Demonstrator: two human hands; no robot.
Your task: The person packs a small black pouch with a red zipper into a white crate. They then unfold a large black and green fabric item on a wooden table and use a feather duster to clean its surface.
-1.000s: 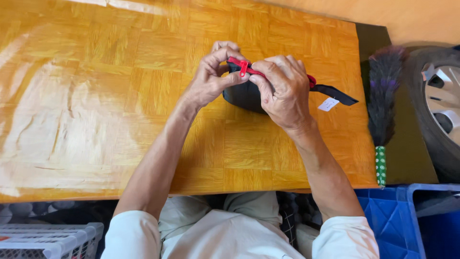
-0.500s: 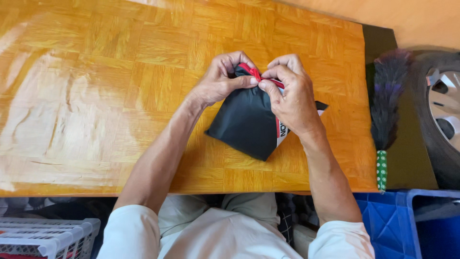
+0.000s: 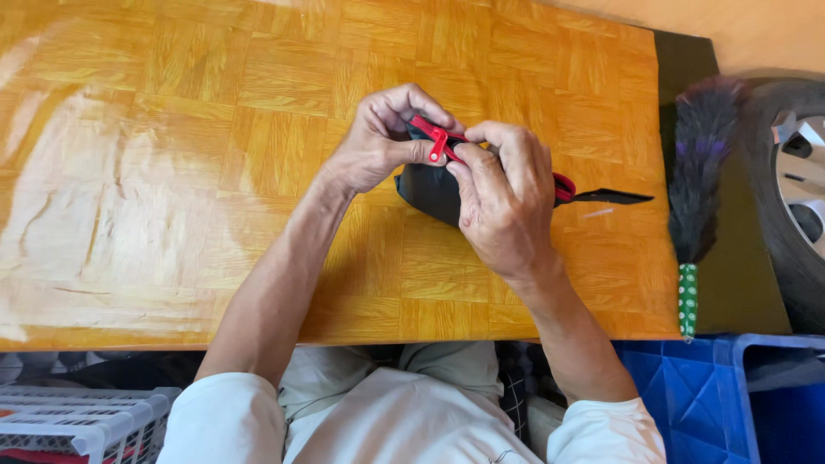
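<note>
At 6 o'clock, nearest the camera, sit the person's lap and white sleeves, with a white slatted basket [image 3: 77, 421] at 8 o'clock and a blue plastic crate [image 3: 713, 395] at 4 o'clock. Both forearms reach up over the near edge of the orange wooden table [image 3: 172, 172].

Just past the middle, toward 1 o'clock, the 2 hands meet on a small black pouch [image 3: 430, 193] with red trim, which rests on the tabletop. The left hand [image 3: 378, 146] curls over the pouch's left end, its thumb and forefinger pinched shut on a red zipper pull [image 3: 436, 144] that stands up from the red zipper line. The right hand [image 3: 503, 202] is closed over the right half of the pouch, fingers bent down on top and pressing it flat. A black strap [image 3: 614, 197] trails out from under that hand toward 3 o'clock.

The step in hand looks like working the zipper along the pouch's top edge. Judged from this grip, moving the pull would call for the right hand to hold the fabric taut while the left draws the pull along the teeth.

Farther out at 3 o'clock lie a dark feather duster [image 3: 700, 172] with a green handle, and a tyre [image 3: 795, 180] at the frame edge.
</note>
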